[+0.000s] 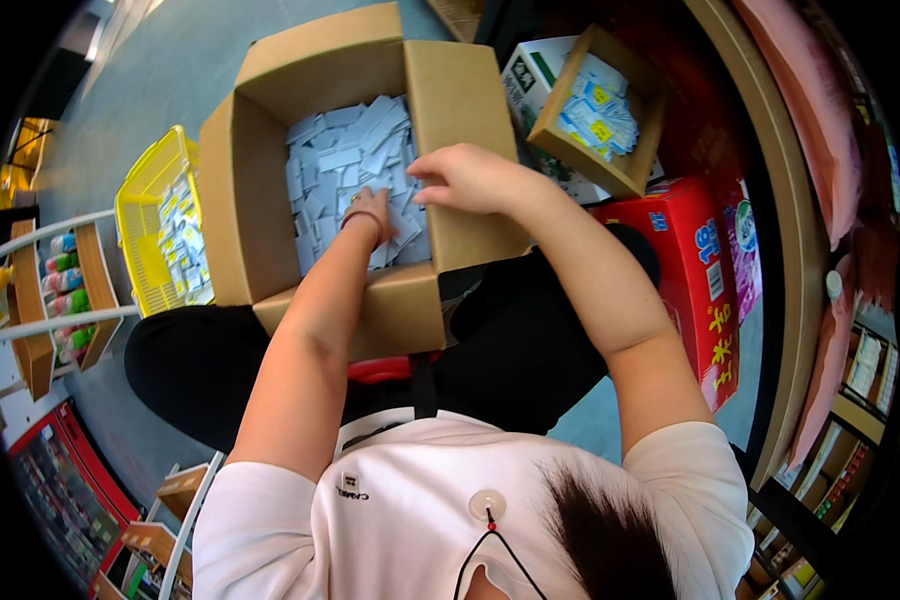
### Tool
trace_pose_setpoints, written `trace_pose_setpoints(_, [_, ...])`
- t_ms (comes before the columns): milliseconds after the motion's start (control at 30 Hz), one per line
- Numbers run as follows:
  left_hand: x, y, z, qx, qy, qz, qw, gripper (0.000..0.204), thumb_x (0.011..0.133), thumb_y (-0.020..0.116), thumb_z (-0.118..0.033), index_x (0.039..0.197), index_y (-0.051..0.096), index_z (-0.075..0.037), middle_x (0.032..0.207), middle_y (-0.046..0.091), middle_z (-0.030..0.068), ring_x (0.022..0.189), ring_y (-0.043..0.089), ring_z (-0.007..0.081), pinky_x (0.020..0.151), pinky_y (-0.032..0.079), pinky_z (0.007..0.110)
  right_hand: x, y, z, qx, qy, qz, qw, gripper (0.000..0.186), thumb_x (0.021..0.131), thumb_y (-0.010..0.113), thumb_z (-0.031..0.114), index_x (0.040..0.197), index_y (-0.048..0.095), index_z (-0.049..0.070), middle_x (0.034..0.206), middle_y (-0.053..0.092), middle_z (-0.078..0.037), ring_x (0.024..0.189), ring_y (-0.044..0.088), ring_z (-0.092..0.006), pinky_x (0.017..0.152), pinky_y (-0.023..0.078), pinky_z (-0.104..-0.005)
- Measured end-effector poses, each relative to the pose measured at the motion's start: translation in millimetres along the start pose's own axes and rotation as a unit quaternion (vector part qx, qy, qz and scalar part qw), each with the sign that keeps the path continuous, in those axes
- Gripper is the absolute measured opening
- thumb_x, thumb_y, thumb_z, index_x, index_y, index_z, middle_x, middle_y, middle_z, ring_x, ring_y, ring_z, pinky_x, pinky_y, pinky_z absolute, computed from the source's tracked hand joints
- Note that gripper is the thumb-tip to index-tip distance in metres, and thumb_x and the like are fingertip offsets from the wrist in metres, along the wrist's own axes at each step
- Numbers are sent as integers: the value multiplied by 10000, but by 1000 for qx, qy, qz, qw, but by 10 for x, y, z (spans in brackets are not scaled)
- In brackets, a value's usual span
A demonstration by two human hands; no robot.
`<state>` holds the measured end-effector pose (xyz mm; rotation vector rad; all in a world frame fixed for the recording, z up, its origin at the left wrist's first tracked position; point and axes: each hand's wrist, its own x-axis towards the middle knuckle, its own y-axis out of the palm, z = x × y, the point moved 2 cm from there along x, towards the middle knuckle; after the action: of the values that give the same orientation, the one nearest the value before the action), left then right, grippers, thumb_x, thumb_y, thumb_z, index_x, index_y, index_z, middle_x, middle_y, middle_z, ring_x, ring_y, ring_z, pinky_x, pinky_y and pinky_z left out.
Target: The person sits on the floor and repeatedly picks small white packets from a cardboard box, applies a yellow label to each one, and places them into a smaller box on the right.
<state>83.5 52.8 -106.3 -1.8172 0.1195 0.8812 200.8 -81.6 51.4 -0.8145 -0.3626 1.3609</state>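
An open cardboard box [232,200] in front of me holds several loose, pale rectangular cards [325,155] in a heap. My left hand [368,212] is down in the heap, touching the cards with bent, slightly spread fingers; its fingertips are partly hidden. My right hand [460,180] is over the right side of the box, open, with fingers curved and apart and nothing visible in them. A yellow plastic basket [140,250] left of the box holds more small cards with yellow marks. A small cardboard box [635,175] at upper right holds blue-and-white packets with yellow labels.
My folded legs [195,370] lie under the box. A red carton [680,260] and a white-and-green carton [525,75] stand at right, beside a tan ledge [800,400]. Metal-railed racks [90,320] and a red-framed cabinet [90,480] are at left. Stocked shelves [850,420] line the far right.
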Motion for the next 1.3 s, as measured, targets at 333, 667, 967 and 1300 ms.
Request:
trace_pose_setpoints(333, [4, 102, -116, 124, 48, 27, 991, 610, 711, 707, -313, 1193, 405, -95, 1222, 404, 138, 1151, 441, 303, 872, 457, 393, -27, -14, 75, -38, -2, -12, 999, 419, 783, 648, 290, 1121, 565, 56, 940, 622, -145, 917, 580, -314, 804, 462, -375])
trace_pose_setpoints(667, [259, 428, 136, 34, 93, 87, 991, 434, 677, 686, -148, 1065, 512, -57, 1139, 524, 156, 1046, 517, 324, 885, 431, 385, -67, -44, 63, -41, 10, -3, 999, 428, 781, 647, 309, 1117, 566, 56, 990, 613, -153, 953, 568, -323, 817, 459, -383])
trace_pose_setpoints(967, [178, 540, 161, 75, 158, 126, 976, 562, 570, 776, -196, 1035, 488, -67, 1038, 557, 173, 1022, 526, 341, 850, 443, 381, -60, -86, 46, -63, 4, -17, 998, 423, 784, 644, 288, 1127, 566, 52, 1037, 610, -157, 990, 561, -318, 854, 452, -371])
trace_pose_setpoints(1300, [200, 567, 250, 33, 187, 184, 964, 485, 606, 745, -226, 1035, 566, -88, 998, 609, 156, 958, 571, 309, 825, 453, 372, -54, -78, -6, -69, 14, -20, 997, 423, 775, 640, 326, 1116, 582, 82, 1039, 610, -162, 995, 565, -314, 853, 455, -371])
